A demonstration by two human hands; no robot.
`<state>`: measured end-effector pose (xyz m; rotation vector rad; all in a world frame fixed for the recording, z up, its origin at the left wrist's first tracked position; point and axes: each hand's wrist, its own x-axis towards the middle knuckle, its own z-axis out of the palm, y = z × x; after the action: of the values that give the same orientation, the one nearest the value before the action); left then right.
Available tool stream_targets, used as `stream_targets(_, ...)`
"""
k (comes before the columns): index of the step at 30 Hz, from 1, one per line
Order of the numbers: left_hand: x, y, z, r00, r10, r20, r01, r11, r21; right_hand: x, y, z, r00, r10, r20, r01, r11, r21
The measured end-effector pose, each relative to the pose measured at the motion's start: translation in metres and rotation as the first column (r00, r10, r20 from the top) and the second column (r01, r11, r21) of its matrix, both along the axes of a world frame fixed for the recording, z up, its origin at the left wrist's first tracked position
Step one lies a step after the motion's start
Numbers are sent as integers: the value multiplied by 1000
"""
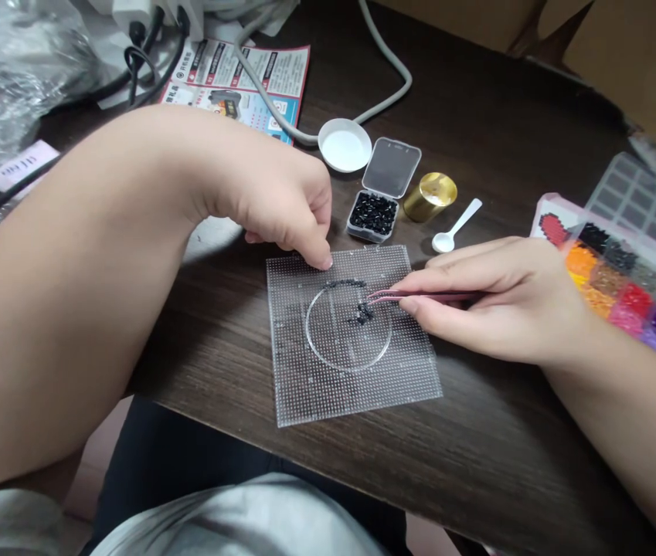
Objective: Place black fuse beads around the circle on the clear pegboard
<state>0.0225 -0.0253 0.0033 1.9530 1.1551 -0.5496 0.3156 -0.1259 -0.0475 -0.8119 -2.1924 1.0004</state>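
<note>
Pressing a fingertip on the far edge of the clear pegboard (pixel 351 336), the left hand (pixel 281 205) is curled, knuckles up, gripping nothing. Right hand (pixel 495 301) lies low over the table (pixel 507 448), pinching pink tweezers (pixel 414 296) whose tips meet black beads (pixel 362 311) on the pegboard. Whether a bead sits between the tips cannot be made out; the bead box (pixel 634 297) is cut off at right

Multicolour bead organiser tray (pixel 637 297) cut off at right edge, far compartments unseen. Crinkled clear plastic bag (pixel 3 69) cropped top-left. Red printed leaflet (pixel 246 77) text too small to read, part under grey cable (pixel 385 62). Thin pink tweezers (pixel 414 296) rear hidden inside right hand (pixel 501 305).
</note>
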Motion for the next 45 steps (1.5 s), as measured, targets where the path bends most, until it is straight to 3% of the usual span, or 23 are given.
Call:
stream_targets(9,-2,-3,4,1000,27,-4,-27,996,-80,-1,-1,-1,999,22,24,-23,999,22)
stream_targets(20,2,0,-1,997,-36,-67,39,998,50,-4,-4,-4,1000,26,7,-26,1000,14)
stream_targets(31,4,-5,0,998,9,-70,-6,999,48,-2,-5,-3,999,38,4,-38,999,0)
stream_targets(45,2,-1,-4,996,-6,-89,11,998,54,0,-7,-4,987,-154,48,152,988,34)
